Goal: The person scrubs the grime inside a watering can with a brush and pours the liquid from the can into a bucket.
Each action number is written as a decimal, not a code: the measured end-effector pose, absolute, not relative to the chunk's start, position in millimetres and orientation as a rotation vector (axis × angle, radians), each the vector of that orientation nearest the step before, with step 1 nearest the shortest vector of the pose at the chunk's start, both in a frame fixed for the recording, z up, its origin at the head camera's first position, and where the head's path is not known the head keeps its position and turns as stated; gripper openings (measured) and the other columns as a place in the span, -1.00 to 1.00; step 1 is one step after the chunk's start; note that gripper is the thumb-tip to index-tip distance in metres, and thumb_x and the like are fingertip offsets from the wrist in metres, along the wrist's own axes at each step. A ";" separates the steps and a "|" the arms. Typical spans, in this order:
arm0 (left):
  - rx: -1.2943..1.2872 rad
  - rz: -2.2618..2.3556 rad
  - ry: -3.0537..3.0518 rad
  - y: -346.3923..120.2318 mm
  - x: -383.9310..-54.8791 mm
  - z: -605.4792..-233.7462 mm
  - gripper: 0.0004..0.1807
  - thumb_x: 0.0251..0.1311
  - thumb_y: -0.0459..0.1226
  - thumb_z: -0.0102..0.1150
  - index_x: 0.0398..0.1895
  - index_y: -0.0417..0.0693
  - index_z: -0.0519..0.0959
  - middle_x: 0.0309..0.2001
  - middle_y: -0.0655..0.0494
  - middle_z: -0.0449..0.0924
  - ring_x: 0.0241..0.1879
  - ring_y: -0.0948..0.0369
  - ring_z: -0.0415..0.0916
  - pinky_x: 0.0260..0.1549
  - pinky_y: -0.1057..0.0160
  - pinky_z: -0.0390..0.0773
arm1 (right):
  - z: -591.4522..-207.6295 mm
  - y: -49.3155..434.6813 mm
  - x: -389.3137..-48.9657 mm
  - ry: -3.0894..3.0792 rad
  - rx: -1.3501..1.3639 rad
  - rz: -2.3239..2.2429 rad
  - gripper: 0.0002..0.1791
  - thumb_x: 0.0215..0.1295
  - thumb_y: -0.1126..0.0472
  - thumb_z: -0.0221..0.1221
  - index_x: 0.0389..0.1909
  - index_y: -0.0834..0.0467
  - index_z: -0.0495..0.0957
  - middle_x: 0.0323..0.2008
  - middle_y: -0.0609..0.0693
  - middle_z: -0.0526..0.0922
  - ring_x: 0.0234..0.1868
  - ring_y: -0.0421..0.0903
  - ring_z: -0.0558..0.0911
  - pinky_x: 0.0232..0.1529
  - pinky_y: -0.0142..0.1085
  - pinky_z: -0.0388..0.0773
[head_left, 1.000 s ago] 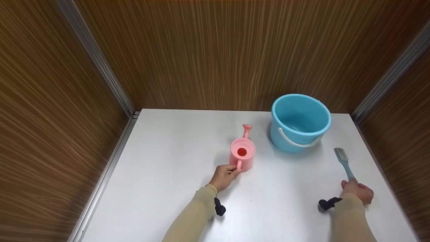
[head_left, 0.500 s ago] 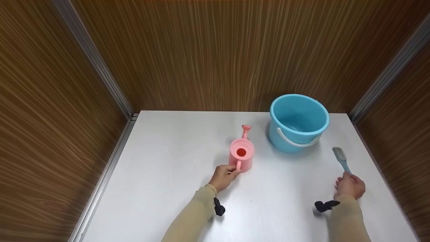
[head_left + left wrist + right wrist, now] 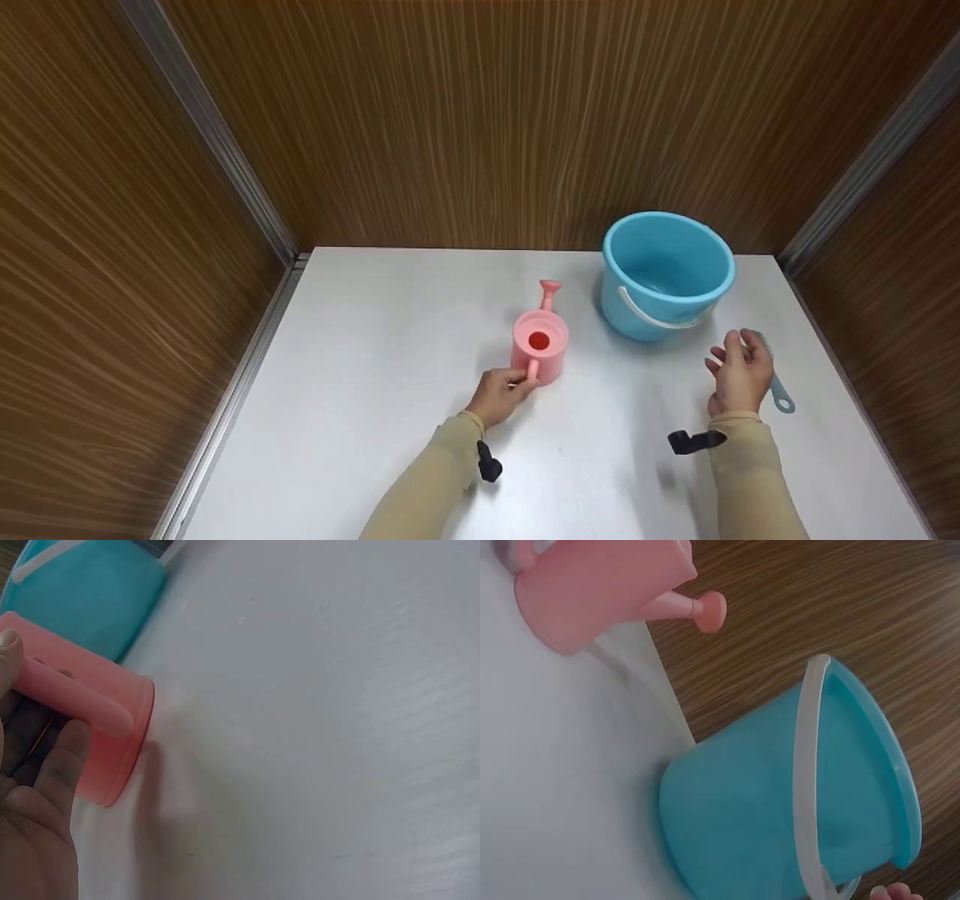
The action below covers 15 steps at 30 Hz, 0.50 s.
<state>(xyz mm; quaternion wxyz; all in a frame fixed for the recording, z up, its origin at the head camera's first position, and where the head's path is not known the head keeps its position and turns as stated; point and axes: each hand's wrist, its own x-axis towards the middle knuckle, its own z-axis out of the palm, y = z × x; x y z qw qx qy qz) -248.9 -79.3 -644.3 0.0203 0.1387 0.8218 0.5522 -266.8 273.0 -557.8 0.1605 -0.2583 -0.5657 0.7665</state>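
Observation:
My left hand point(image 3: 498, 396) holds the handle of a pink watering can point(image 3: 550, 365), which stands on the white table with its spout towards the back wall. In the left wrist view, thumb and fingers are around that handle point(image 3: 67, 696). My right hand point(image 3: 739, 379) is above the table with loosely bent fingers and nothing in its grasp. Just ahead of it is a light blue bucket point(image 3: 637, 309) with a white handle point(image 3: 651, 318) hanging at its front. A blue-grey brush point(image 3: 780, 394) lies partly hidden behind the right hand. Only fingertips point(image 3: 896, 892) show in the right wrist view.
Brown wood-grain panels point(image 3: 450, 127) enclose the white table point(image 3: 375, 360) at the back and both sides. The bucket stands near the back right corner, close to the back panel. A grey metal strip point(image 3: 225, 405) runs along the left edge.
My right hand has let go of the brush, which stays on the table, and has moved left and forward towards the bucket. The left hand still holds the watering can in the same place.

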 end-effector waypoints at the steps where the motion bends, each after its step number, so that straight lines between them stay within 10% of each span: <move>1: 0.433 1.714 2.552 -79.3 -249.2 -644.2 -0.78 0.27 -0.12 0.21 -0.25 -0.06 0.71 -0.37 0.22 0.66 -0.28 0.35 0.53 -0.27 0.35 0.57 | -554.6 269.6 -267.9 -1.627 -0.726 2.196 -0.41 0.37 -0.04 0.12 0.35 0.03 0.25 -0.06 -0.09 0.39 -0.11 -0.17 0.48 -0.20 -0.44 0.54; 15: 0.376 1.678 2.540 -79.3 -250.0 -645.6 -0.77 0.27 -0.08 0.19 -0.24 -0.01 0.71 -0.33 0.21 0.67 -0.27 0.35 0.54 -0.25 0.36 0.56 | -529.2 249.2 -295.9 -1.712 -0.650 2.222 -0.22 0.34 -0.14 0.10 0.47 -0.03 0.02 -0.06 -0.07 0.35 -0.09 -0.18 0.47 -0.15 -0.39 0.54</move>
